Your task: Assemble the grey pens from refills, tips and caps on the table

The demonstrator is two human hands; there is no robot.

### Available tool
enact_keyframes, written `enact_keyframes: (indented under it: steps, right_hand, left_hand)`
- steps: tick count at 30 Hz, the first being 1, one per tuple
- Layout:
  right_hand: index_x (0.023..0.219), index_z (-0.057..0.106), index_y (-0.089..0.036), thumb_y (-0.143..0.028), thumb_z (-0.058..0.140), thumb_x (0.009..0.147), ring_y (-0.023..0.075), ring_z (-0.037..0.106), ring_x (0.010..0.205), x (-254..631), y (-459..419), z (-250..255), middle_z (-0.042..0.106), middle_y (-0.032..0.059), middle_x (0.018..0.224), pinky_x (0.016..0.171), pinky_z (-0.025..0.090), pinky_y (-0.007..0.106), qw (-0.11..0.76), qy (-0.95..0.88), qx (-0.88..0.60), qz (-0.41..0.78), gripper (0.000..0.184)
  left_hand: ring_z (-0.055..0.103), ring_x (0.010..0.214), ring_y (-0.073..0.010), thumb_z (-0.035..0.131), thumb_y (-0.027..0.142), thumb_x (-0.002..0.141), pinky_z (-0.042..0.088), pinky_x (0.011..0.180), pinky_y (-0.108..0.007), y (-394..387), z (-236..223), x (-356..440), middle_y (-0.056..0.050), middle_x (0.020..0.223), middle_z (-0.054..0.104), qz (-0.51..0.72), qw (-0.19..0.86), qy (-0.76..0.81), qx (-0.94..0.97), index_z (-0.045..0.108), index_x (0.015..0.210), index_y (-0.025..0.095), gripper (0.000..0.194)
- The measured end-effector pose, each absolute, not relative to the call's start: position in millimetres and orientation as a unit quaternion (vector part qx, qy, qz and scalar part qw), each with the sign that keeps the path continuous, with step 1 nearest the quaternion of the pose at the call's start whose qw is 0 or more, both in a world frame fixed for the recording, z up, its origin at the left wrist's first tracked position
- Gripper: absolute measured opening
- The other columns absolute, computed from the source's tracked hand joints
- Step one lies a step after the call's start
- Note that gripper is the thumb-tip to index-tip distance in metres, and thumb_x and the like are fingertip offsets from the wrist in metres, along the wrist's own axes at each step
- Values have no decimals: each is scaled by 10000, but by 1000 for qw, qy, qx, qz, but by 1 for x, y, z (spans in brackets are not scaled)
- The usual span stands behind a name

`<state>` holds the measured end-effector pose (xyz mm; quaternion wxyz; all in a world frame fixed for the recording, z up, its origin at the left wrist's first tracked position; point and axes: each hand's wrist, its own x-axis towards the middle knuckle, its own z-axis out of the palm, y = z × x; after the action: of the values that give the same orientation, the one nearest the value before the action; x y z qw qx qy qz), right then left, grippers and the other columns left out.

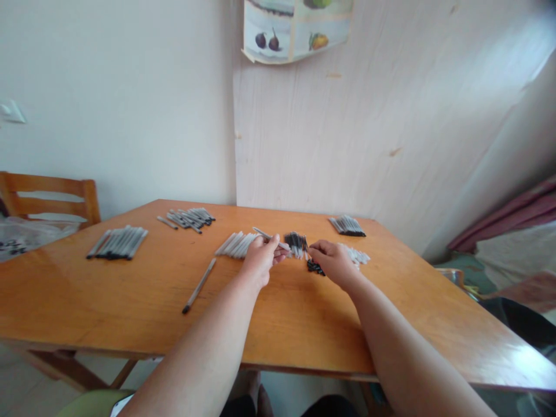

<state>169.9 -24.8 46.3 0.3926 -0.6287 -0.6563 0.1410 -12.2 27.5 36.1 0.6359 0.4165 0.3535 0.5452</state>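
My left hand (260,255) is closed around a pale, translucent pen barrel (284,247), which points to the right over the table. To its left lies a row of similar white barrels (234,245), partly behind the hand. Between my hands sits a bundle of dark ink refills (296,243). My right hand (332,260) is pinched just right of the refills; what its fingertips hold, if anything, is too small to make out. Beneath it is a small heap of black pen parts (314,267). Small clear pieces (358,255) lie behind the right hand.
A single pen (198,286) lies on the wooden table (130,307) left of my forearm. Groups of black-ended pens rest at the left (119,242), back left (190,219) and back right (347,225). A wooden chair (52,194) stands beyond the left edge; a wall closes the far side.
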Motion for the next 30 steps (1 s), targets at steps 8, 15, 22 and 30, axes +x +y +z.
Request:
enact_keyframes:
  steps: [8,15,22,30]
  right_hand:
    - [828,608,-183,-409,507,823,86,488,507,142,-27,40,591,-13,654,496,379,206,430,-661,-531,309,248]
    - [786,582,-177,-365,529,793,76,453,487,144,-25,37,548,-33,598,483,352,199,474,-618,-540,319,195]
    - [733,564,-181,-325,529,741,77,413,462,154,-29,48,504,-46,544,452,293,197,494,-584,-554,330,148]
    - [698,569,-175,-355,511,720,96,389,483,177,-23,48,475,-39,531,468,277,214,547,-554,-571,261,191]
  left_hand:
    - [685,679,-163,642,333,803,513,599,-253,24,38,-12,-82,804,706,533,643,324,443,494,874,169,232]
    - [679,659,-159,662,338,786,502,602,-254,23,39,-12,-83,791,701,540,647,320,433,496,853,168,247]
    - [661,622,-140,665,362,767,466,545,-220,38,43,-27,-55,728,687,633,602,334,353,504,807,167,256]
    - [628,565,-121,536,358,841,421,480,-197,54,46,-49,-19,657,638,723,519,383,249,520,790,164,201]
